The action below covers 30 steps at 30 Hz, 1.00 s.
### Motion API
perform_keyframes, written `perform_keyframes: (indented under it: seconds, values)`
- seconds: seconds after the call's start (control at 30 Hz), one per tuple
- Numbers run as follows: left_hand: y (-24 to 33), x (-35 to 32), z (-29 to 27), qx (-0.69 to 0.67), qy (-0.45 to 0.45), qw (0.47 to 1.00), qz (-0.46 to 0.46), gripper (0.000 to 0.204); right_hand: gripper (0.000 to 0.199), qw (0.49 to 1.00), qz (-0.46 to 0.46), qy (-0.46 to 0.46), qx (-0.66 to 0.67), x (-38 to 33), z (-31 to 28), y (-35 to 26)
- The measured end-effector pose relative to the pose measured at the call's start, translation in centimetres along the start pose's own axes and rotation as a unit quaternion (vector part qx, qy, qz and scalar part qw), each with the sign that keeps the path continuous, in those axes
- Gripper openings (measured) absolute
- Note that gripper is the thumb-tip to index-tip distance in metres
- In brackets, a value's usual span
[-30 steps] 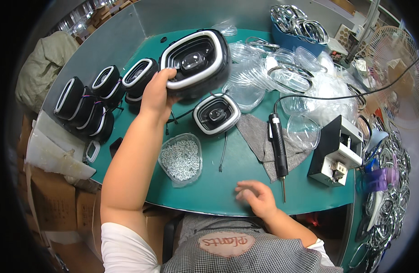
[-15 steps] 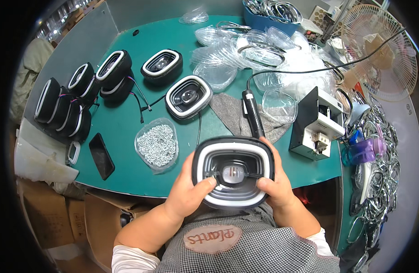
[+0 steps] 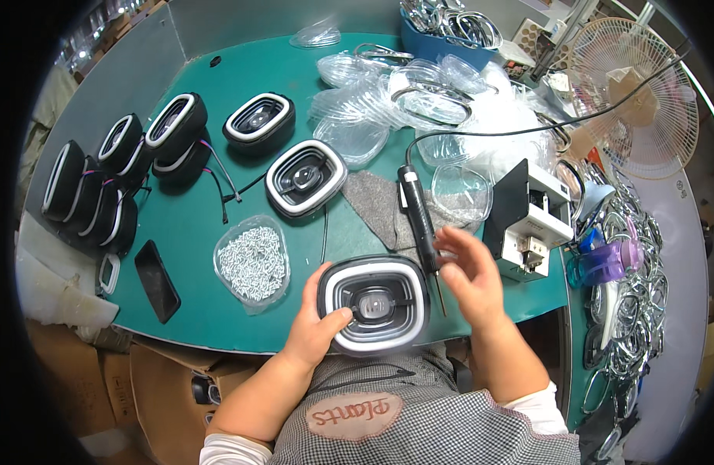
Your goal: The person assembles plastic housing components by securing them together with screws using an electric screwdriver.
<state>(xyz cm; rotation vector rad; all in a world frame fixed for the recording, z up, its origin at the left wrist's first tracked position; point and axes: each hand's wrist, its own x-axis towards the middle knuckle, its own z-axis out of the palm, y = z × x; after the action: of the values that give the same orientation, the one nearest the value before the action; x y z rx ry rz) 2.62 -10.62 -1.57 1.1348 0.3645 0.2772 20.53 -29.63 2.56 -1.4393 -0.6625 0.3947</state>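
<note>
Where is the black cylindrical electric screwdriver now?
The screwdriver lies right of centre in the head view, partly on the grey fabric cloth, just left of the right hand.

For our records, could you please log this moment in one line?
left hand: holding black lamp unit; right hand: open beside power screwdriver; screws: in clear tub

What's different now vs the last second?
Left hand brought the white-rimmed housing from farther out over the table toward the person. Right hand joined the hold, then let go; it is now open beside the screwdriver. Screwdriver, screw tub and grey cloth stayed put.
</note>
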Motion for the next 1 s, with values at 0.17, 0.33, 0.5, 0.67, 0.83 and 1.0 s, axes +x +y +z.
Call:
perform_keyframes:
  seconds: [0.17,0.33,0.5,0.67,0.83,1.0]
  values:
    - [-0.1,0.2,-0.5,0.006,-0.002,1.000,-0.003,0.081,0.036,0.922,-0.178,0.064,-0.338,9.8,-2.0,-1.7]
    - [1.1,0.3,-0.4,0.010,-0.021,1.000,-0.018,0.081,0.035,0.783,-0.292,0.090,-0.542,18.7,-4.8,-0.1]
    - [1.1,0.4,-0.9,0.004,-0.032,0.999,-0.028,0.082,0.010,0.668,-0.178,0.005,-0.722,22.0,-4.5,-0.7]
    - [1.1,0.7,-1.4,-0.012,-0.048,0.998,-0.047,0.083,0.013,0.682,-0.134,0.118,-0.709,25.1,-7.6,-3.5]
    - [1.1,0.9,-1.6,0.002,-0.067,0.996,-0.052,0.083,0.038,0.704,-0.064,0.130,-0.695,27.2,-11.7,-3.7]
    - [0.9,0.6,-1.7,-0.007,-0.067,0.997,-0.042,0.083,0.038,0.743,-0.187,-0.057,-0.640,26.5,-7.0,-2.3]
